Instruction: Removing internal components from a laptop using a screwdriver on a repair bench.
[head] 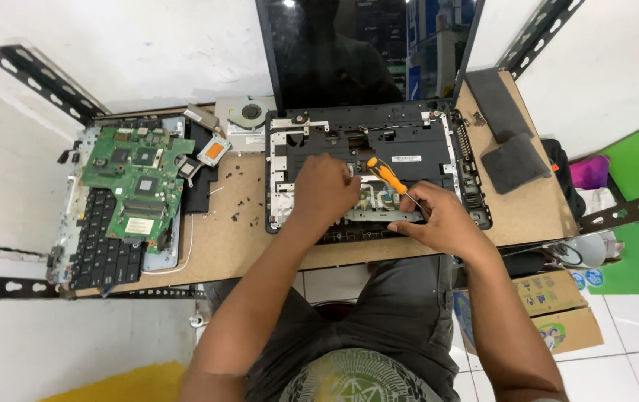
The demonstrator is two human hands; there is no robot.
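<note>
Right hand (438,217) is curled shut around the shaft end of a screwdriver (390,177) with an orange handle, which slants up and to the left over the opened laptop base (379,149). Left hand (324,192) sits just beside it, fingers bent and pressing down on the metal bracket area in the middle of the base; whether it pinches anything small I cannot tell.

That base lies on the bench (237,238) in front of the person, its dark screen (356,52) standing upright behind. The screwdriver looks light and stiff, with a grippy handle, best held around the orange part. By the look of it the base is a thin plastic shell with bare metal strips, fairly light but easy to crack, so it is better steadied by its outer frame than by the inner parts.

Farther left lie a green circuit board (137,182) resting on a black keyboard (103,249), a cooling fan (248,115), and loose black screws (239,216) scattered over the wood. Two grey pads (509,130) lie at the right.
</note>
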